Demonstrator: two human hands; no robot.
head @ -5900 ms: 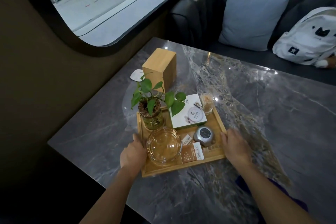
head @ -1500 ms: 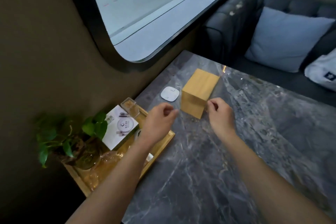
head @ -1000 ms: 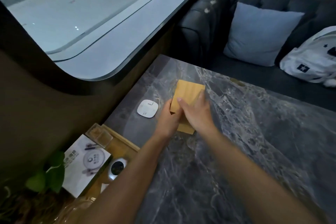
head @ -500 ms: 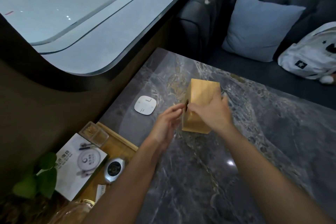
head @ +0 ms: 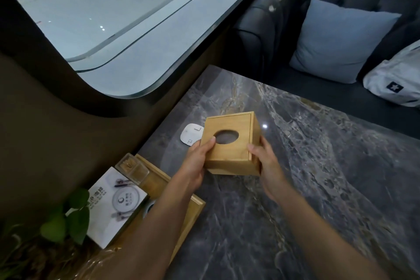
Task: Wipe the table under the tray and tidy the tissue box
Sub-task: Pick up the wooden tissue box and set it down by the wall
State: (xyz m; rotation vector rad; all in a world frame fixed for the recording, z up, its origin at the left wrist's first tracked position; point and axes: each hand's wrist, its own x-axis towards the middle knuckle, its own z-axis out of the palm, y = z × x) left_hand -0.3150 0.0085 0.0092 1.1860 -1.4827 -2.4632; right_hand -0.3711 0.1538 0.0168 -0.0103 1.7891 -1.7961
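The wooden tissue box (head: 236, 154) is held over the grey marble table (head: 318, 188), its face with the oval opening turned up toward me; no tissue sticks out of the opening. My left hand (head: 196, 161) grips its left side, thumb by the opening. My right hand (head: 267, 166) grips its right side. The wooden tray (head: 186, 209) sits at the table's left edge, partly hidden by my left forearm.
On the tray are a white printed box (head: 116, 204), a clear toothpick holder (head: 133, 169) and a green plant (head: 68, 223). A white square coaster (head: 189, 136) lies behind the tissue box. A dark sofa with a cushion (head: 341, 38) and a white backpack (head: 395, 79) lies beyond.
The tray went from the table's middle to its left edge. Both hands then took the upright tissue box, turned it and lifted it so its oval opening faces up.
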